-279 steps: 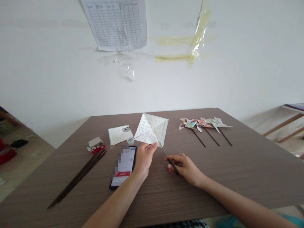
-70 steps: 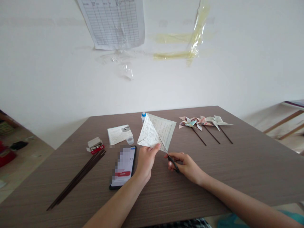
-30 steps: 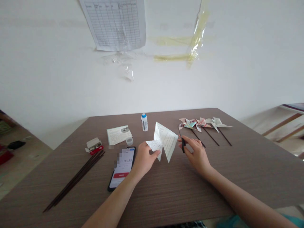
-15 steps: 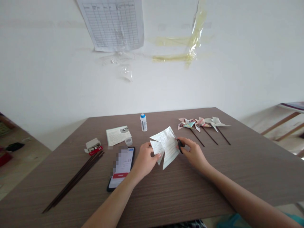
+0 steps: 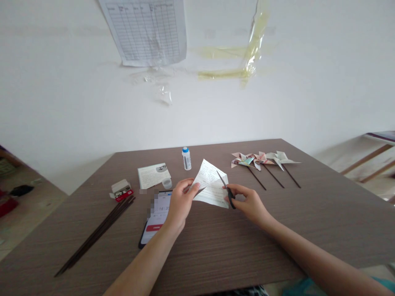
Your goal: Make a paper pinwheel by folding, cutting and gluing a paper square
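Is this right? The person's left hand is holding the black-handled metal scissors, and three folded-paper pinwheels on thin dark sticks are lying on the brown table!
Not quite: the head view shows the black-handled metal scissors in the right hand, not the left hand. The three folded-paper pinwheels on thin dark sticks do lie on the brown table.

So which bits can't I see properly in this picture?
All in the head view:
Phone: right side behind the left hand and forearm; part of its left pixelated.
Scissors: handles partly hidden by the right hand.
Paper: print too small to read.
Wall sheet: top cut off by the picture's upper edge.
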`<state>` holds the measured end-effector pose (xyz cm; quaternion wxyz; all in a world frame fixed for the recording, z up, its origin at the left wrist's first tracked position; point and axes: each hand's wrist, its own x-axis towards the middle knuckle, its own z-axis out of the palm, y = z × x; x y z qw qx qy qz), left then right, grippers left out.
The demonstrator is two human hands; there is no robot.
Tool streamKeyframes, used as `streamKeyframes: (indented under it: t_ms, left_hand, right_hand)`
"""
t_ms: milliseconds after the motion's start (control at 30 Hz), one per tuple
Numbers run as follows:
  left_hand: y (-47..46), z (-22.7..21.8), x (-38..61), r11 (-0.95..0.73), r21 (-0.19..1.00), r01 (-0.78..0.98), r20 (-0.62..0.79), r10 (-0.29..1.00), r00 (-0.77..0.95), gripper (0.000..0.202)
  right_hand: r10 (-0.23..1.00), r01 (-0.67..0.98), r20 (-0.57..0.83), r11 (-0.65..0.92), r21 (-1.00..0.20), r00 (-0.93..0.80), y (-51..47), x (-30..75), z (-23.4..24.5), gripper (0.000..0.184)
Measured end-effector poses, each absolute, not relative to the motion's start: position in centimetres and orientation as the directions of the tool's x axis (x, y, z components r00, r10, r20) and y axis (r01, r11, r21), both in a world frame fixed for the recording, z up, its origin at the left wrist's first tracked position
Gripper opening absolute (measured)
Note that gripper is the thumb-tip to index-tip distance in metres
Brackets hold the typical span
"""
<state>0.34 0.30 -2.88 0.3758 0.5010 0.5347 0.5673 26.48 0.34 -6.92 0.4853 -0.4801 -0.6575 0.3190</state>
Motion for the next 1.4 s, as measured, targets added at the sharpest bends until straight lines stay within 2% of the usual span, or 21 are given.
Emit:
streamKeyframes:
  t_ms: [67,167,367,433,567,667,767,900,1067,1267,1400]
  left_hand:
    - [-0.1,-2.0,0.7,-0.070,0.998,-0.001,0.069,0.983,-0.171,0.045]
    - [-0.7,-0.8,1.0,-0.019,0.996,-0.085,0.007,0.991,-0.135,0.048]
    - [-1.3,-1.1,1.3,0.084,0.987,-0.139,-0.084,0.996,0.009,0.041]
    - [-1.4,-1.6,1.4,0.095,0.986,-0.139,-0.095,0.995,0.008,0.040]
    - [-1.4,-2.6,1.7,0.060,0.996,-0.070,-0.064,0.997,-0.052,0.032]
    - [-1.4,-3.1,1.9,0.062,0.996,0.067,-0.058,0.996,-0.071,0.022]
    - [-1.5,-3.7,1.9,-0.010,0.973,0.231,0.019,0.999,-0.035,0.008]
    - [-1.4,-4.5,2.3,-0.149,0.913,0.381,0.166,0.986,-0.014,0.008]
    - [-1.4,-4.8,2.9,-0.277,0.881,0.383,0.302,0.953,-0.005,0.009]
    - [-1.5,-4.8,2.9,-0.237,0.931,0.278,0.245,0.970,0.006,0.023]
    - [-1.2,-5.0,2.7,-0.234,0.915,0.330,0.266,0.962,-0.055,0.018]
  right_hand:
    - [0.948,0.277,0.316,0.314,-0.908,-0.036,0.3,26.2,-6.9,0.038]
    - [0.956,0.200,0.290,0.277,-0.940,0.037,0.3,25.9,-6.8,0.045]
    - [0.931,0.127,0.304,0.283,-0.951,0.202,-0.1,25.1,-6.8,0.047]
    - [0.921,0.095,0.306,0.291,-0.952,0.240,-0.2,24.8,-6.9,0.049]
    - [0.917,0.019,0.280,0.286,-0.958,0.284,-0.3,24.3,-7.0,0.054]
    - [0.916,-0.007,0.261,0.276,-0.961,0.305,-0.3,24.2,-6.9,0.053]
    - [0.920,-0.022,0.254,0.273,-0.962,0.298,-0.2,24.2,-7.0,0.052]
    - [0.936,-0.037,0.242,0.259,-0.965,0.257,-0.2,24.1,-7.1,0.052]
    - [0.949,-0.053,0.222,0.240,-0.969,0.225,-0.4,23.7,-7.4,0.049]
    - [0.958,-0.022,0.243,0.249,-0.968,0.154,-1.0,23.5,-7.0,0.043]
    - [0.953,0.031,0.283,0.282,-0.959,0.106,-1.2,23.6,-6.6,0.039]
